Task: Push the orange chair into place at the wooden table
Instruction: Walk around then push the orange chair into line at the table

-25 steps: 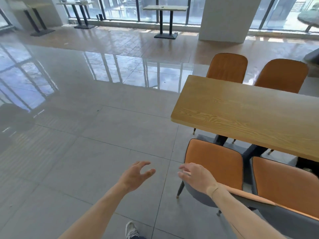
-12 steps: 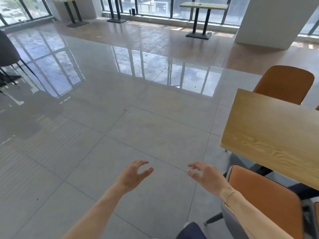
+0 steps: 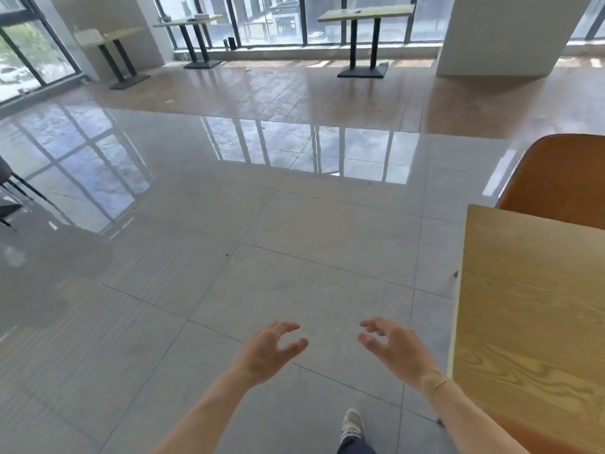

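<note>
Head view, nearest first: a shoe [image 3: 352,421] stands on the grey floor [image 3: 196,322] at the bottom edge. Just above it both bare forearms reach forward. Left hand [image 3: 268,350] and right hand [image 3: 394,347] hover over the tiles, apart from each other, fingers loosely curled and spread, holding nothing and touching nothing. A thin bracelet [image 3: 437,385] circles the right wrist. Wooden table [image 3: 530,322] fills the right side, its corner just beside the right forearm. An orange strip below the table's near edge, at the bottom right, may be a chair seat; I cannot tell. Beyond the table's far edge rises the back of an orange chair [image 3: 563,181]. Farther off, empty tables [image 3: 365,11] stand along the windows [image 3: 262,18].
</note>
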A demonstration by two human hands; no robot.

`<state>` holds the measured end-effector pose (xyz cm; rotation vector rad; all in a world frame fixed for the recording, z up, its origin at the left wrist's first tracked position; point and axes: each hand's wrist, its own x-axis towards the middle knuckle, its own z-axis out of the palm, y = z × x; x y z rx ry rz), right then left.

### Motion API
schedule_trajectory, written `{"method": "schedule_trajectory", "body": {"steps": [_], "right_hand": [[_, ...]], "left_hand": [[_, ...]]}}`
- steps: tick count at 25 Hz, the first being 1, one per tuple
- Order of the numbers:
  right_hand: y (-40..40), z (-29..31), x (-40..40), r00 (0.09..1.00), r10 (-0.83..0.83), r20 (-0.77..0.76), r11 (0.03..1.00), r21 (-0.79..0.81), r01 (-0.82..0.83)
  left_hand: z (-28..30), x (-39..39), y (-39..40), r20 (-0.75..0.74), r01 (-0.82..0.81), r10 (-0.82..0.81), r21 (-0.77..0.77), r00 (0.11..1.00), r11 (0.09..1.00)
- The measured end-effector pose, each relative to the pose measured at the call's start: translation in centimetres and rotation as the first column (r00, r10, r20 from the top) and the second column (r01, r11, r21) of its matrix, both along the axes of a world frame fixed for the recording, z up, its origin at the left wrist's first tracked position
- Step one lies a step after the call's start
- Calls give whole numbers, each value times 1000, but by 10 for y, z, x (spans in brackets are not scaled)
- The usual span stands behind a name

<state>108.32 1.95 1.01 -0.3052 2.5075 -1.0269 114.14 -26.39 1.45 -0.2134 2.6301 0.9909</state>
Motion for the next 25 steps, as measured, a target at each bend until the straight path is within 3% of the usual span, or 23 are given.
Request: {"method": "schedule_trajectory", "body": {"steps": [6, 15, 25], "right_hand": [[5, 4, -115, 996, -74, 41, 997, -2, 74], [17, -2, -321, 971, -235, 46, 971, 49, 232], [45, 20, -532, 868, -496, 23, 867, 77, 493]], "left_hand": [[6, -148, 16, 19, 112, -112, -10, 994, 994], [-18, -408, 13, -72, 204, -197, 112, 978, 973], [-6, -691, 40, -68, 432, -426, 116, 902, 895]]}}
